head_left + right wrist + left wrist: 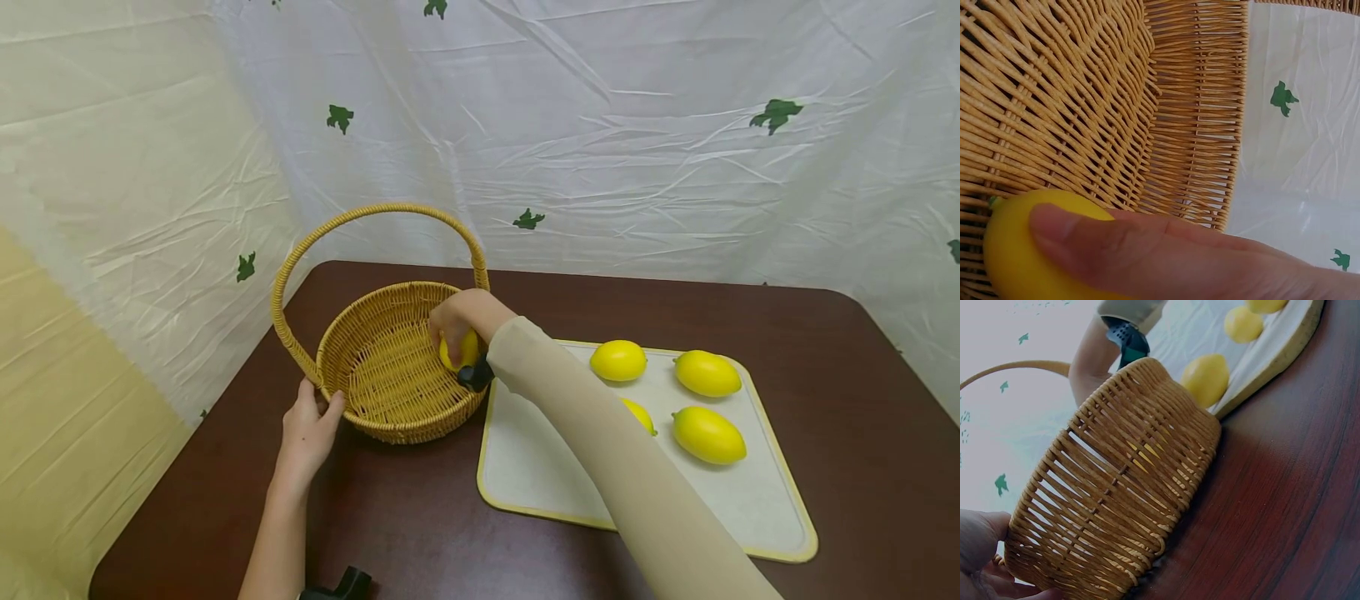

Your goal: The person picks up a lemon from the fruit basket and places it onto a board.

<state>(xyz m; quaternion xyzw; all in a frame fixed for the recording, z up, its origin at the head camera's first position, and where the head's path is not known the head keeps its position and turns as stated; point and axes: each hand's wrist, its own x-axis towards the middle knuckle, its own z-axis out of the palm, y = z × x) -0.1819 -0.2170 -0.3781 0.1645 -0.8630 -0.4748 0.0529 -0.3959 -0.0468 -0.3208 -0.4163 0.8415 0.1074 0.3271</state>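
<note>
A round wicker basket [390, 367] with a tall hooped handle stands on the table's left part. My left hand [309, 429] grips its near-left rim at the foot of the handle, thumb on the inner side; the left wrist view shows those fingers on the basket's outer wall. Reaching in over the right rim, my right hand [461, 321] holds a lemon [459, 350] low inside the basket. In the right wrist view the thumb lies along that lemon [1029, 250], close against the woven bottom. No other lemon shows in the basket.
To the right lies a white tray [540, 479] with a yellow rim, bearing several lemons [708, 435]; my right sleeve [600, 442] crosses above it and partly hides one. The dark wooden table [420, 517] ends at a white curtain [637, 167] with green leaf shapes.
</note>
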